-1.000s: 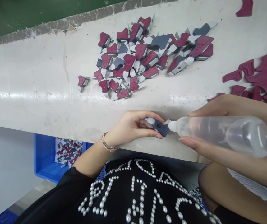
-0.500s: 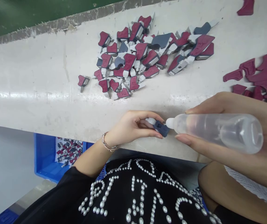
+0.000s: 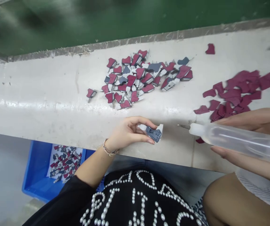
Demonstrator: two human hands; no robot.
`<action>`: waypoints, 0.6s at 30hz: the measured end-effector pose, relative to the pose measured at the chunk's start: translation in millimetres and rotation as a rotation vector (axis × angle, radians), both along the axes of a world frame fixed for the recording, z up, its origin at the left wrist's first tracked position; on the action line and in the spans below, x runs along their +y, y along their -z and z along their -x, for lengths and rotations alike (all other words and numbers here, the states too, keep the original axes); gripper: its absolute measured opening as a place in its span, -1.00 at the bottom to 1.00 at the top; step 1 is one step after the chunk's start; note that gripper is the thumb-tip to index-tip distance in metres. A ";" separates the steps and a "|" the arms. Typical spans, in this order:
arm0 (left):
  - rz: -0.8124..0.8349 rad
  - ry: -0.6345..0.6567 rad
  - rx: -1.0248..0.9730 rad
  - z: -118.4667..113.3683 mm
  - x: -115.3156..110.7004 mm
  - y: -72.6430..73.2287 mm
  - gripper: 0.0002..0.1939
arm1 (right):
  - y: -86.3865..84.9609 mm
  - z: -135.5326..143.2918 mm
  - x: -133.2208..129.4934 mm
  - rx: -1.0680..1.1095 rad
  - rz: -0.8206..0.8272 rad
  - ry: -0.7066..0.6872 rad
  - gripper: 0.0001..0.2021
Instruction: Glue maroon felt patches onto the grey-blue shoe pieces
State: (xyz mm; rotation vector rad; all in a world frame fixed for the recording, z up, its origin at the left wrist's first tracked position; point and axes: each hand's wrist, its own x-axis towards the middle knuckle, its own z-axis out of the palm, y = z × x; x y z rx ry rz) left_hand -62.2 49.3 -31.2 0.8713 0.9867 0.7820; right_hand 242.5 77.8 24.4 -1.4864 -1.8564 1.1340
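Over the front edge of the desk, the left hand has its grip around a piece; the right hand clasps a bottle, tip apart.

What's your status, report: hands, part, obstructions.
Left hand gripping grey part. Right hand holding translucent bottle, tip apart from part. No obstruction visible between them.

Glossy white worktop, green surface beyond

Tabletop brightly lit, glare streaked left of left fingers; soft shadow cast beyond them; right hand slightly blurred.
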 end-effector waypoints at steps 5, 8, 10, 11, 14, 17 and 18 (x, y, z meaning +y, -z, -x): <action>-0.053 -0.061 0.022 7.1 -8.5 -22.0 -0.63 | 1.1 17.9 10.8 0.174 0.171 -0.061 -0.71; -0.076 -0.092 0.034 12.8 -15.6 -43.4 -0.64 | 6.0 23.4 14.9 0.220 0.218 -0.028 -0.66; -0.056 -0.114 0.072 14.9 -22.3 -56.8 -0.60 | 13.3 24.6 15.7 0.249 0.179 -0.049 -0.60; -0.037 -0.130 0.092 15.1 -26.8 -61.8 -0.57 | 18.0 25.7 16.0 0.273 0.155 -0.067 -0.59; -0.015 -0.195 0.117 13.8 -43.7 -64.9 -0.52 | 31.7 36.4 19.5 0.315 0.078 -0.164 -0.58; -0.093 -0.286 0.085 13.4 -58.9 -47.0 -0.47 | 38.9 61.6 28.2 0.274 0.009 -0.227 -0.64; -0.127 -0.316 0.086 13.8 -62.3 -37.7 -0.45 | 39.6 72.5 31.4 0.252 0.002 -0.252 -0.67</action>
